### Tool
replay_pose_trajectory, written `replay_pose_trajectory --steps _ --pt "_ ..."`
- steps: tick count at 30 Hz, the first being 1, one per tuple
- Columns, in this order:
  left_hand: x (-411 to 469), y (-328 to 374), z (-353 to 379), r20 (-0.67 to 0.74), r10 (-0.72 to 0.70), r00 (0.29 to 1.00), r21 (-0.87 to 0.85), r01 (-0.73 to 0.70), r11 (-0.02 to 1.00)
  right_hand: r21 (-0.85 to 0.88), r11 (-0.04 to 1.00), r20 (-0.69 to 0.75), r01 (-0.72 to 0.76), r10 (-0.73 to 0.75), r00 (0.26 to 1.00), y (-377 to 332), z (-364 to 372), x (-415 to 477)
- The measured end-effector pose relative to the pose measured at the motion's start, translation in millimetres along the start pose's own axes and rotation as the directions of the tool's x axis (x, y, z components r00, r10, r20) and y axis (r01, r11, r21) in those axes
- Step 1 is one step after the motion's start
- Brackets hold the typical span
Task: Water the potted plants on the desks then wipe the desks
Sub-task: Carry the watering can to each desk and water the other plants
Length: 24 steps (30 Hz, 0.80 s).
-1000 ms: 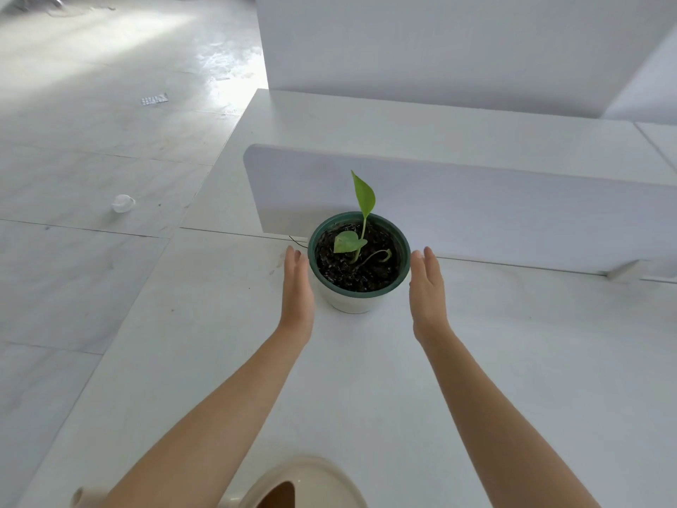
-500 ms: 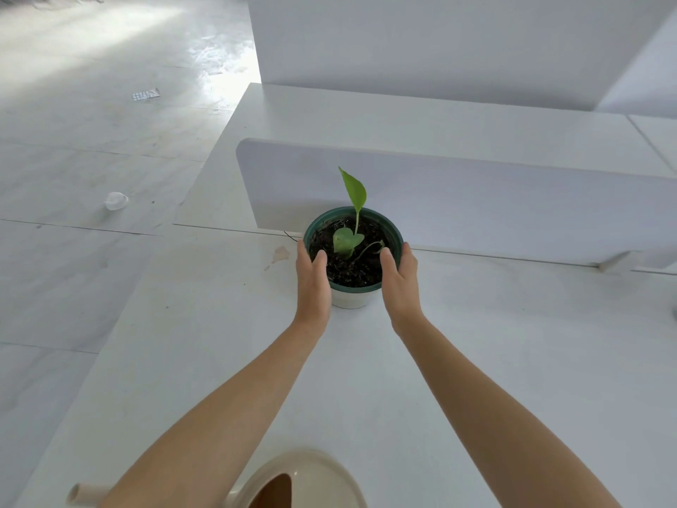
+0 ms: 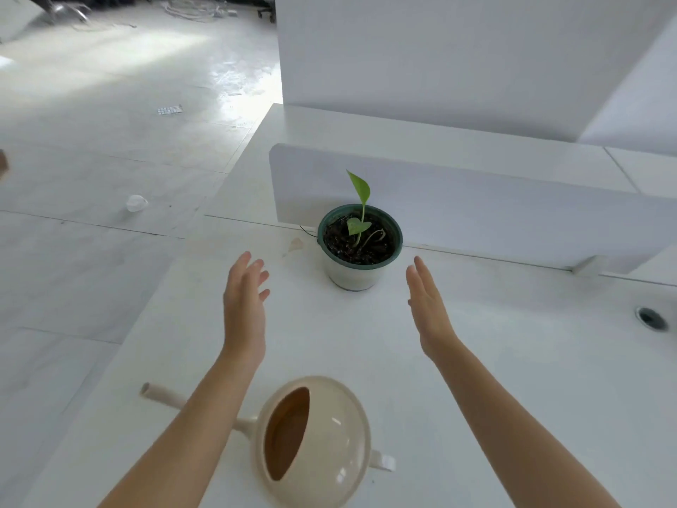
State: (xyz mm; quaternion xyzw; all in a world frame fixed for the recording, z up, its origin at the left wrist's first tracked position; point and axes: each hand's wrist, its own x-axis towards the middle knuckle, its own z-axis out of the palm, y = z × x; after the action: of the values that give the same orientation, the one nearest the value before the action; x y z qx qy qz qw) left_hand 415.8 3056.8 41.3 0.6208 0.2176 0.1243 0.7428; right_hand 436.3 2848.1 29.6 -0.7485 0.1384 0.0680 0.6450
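Now: both hands empty, fingers straight. Left hand (image 3: 244,306) and right hand (image 3: 428,309) hover either side of the potted plant (image 3: 357,276), touching nothing. Plant stands on the desk (image 3: 513,361), close against the divider (image 3: 476,199). Watering can (image 3: 322,434) sits nearer, under the forearms. Likely step: watering. Next move calls for gripping the can's handle and turning the spout toward the soil.

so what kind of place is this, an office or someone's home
Most likely an office, sparsely furnished: white desks set back to back with a low divider panel between them, a round cable grommet in the near one, and a wide tiled floor around them.
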Motion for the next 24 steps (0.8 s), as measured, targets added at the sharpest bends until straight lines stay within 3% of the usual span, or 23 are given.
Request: replay_pose_trajectory --steps 3,6,11,15,19,24 --pt "-39.0 7.5 -53.7 -0.181 0.146 0.973 -0.033 -0.154 0.988 -0.011 1.000 0.024 -0.022 0.022 0.999 16.8 -3.3 -47.0" --pt "-73.4 -7.9 -100.8 -0.386 0.251 0.888 0.010 -0.268 0.963 -0.047 0.999 0.075 -0.026 0.029 0.997 34.5 -3.4 -93.6" --pt "-103.0 -49.6 -146.0 -0.564 0.178 0.807 0.026 -0.198 0.980 -0.173 0.982 0.109 -0.070 0.090 0.990 72.1 1.0 -142.4" --pt "-99.2 -68.5 -150.1 -0.503 0.017 0.864 -0.038 -0.042 0.998 -0.199 0.975 0.119 -0.097 0.123 0.985 90.2 8.0 -156.9" --pt "-90.5 -71.4 -138.9 -0.326 -0.178 0.928 -0.205 0.114 0.972 -0.228 0.971 0.094 -0.075 0.099 0.991 94.8 15.0 -165.0" --pt "-88.4 -66.1 -125.5 -0.117 -0.186 0.975 -0.283 0.147 0.948 -0.260 0.964 0.083 -0.049 0.074 0.994 98.1 17.5 -171.4"
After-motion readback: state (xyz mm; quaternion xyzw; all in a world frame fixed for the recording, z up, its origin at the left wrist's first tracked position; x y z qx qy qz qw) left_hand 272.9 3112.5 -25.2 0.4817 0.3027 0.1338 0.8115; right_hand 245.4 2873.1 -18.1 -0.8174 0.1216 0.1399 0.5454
